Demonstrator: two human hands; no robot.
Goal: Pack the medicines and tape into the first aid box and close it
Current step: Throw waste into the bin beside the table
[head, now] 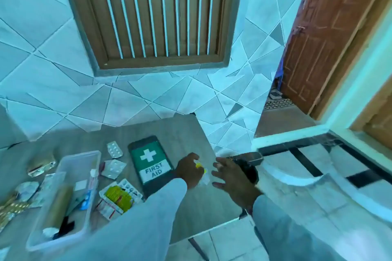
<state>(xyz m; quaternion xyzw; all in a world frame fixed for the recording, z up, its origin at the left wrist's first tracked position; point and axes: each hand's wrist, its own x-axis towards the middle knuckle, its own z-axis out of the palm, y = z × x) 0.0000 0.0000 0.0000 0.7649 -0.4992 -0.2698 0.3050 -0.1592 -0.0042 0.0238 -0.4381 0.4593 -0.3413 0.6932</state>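
The clear plastic first aid box (89,216) stands open at the table's left, holding a brown roll (58,205) and a tube (92,178). Its dark lid (151,160), with a green "FIRST AID" label, lies flat at the table's middle. Blister packs (114,149) (113,168) and a yellow-green sachet pack (118,197) lie between box and lid. Just right of the lid, my left hand (187,170) grips a small blurred item with a yellow cap (199,165). My right hand (231,178) hovers beside it, fingers spread and holding nothing.
Foil strips (40,166) and gold packs (12,207) lie at the table's (191,133) far left. The table's right edge falls just under my right hand, with tiled floor beyond. A tiled wall stands behind; an open wooden door (318,48) is at right.
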